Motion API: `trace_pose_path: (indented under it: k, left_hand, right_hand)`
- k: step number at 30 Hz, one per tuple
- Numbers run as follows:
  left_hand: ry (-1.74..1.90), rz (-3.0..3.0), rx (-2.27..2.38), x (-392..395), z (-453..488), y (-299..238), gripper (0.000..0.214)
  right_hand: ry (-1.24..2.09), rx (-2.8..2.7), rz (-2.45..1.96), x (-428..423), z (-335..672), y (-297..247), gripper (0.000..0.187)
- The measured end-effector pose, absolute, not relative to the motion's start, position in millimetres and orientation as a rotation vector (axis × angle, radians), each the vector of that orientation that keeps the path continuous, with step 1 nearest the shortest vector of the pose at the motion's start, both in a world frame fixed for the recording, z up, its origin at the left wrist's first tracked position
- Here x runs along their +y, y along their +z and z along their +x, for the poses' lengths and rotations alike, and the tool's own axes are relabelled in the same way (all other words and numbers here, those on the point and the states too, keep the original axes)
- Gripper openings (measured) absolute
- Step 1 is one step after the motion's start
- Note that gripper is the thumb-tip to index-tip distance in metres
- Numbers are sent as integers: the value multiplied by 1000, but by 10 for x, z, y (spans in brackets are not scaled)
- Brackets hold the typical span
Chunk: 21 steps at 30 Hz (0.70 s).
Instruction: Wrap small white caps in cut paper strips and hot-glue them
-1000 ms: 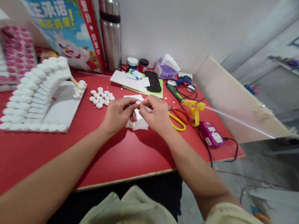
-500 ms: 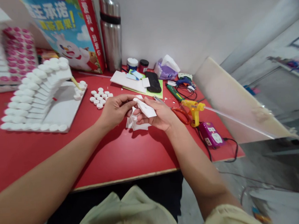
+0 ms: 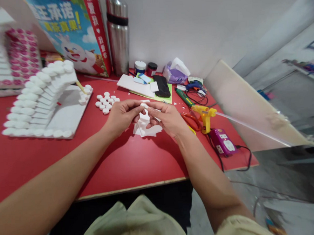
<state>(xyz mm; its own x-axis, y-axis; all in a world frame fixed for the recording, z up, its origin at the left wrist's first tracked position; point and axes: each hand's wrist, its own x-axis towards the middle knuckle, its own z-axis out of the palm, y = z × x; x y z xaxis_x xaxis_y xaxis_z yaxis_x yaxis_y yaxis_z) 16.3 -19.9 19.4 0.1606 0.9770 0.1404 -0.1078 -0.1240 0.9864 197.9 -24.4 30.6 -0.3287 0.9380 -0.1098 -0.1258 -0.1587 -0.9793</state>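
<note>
My left hand (image 3: 122, 115) and my right hand (image 3: 167, 117) meet over the red table (image 3: 117, 161), fingertips pinched together on a small white foam piece (image 3: 144, 105). Beneath them lies a pile of white foam scraps (image 3: 145, 128). A cluster of small white foam discs (image 3: 106, 100) sits just beyond my left hand. A white foam model (image 3: 44, 99) edged with such discs stands at the left.
Red and yellow scissors (image 3: 190, 122), a yellow glue gun (image 3: 204, 115) and a purple power strip (image 3: 223, 142) lie right of my right hand. A steel flask (image 3: 118, 35), paint jars (image 3: 140, 66), a tissue pack (image 3: 176, 72), a black case (image 3: 161, 85) and a poster box (image 3: 68, 31) line the back.
My right hand held up a larger white foam piece half a second ago; that piece now lies on the pile, and both hands pinch the small piece again.
</note>
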Motion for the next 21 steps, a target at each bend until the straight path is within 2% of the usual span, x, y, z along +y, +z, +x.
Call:
trace_pose_path:
  k: [4,11,17,21]
  left_hand:
    - [1216,1276,984,-240,188,245,9]
    - [1309,1285,985,-269,253,207,8]
    - [1499,1501,1054,-288,260,118,12]
    - [1547,1668,1086,-317,262,79,16]
  right_hand:
    - [1179,-1464,-1195,-262,1932,267,26]
    - [590,-1617,-1351,-323,1830,236,22]
    - [870,-1484,-1253,-407,1723,276,23]
    - [880,-1483,-1227,-438,1722,296,23]
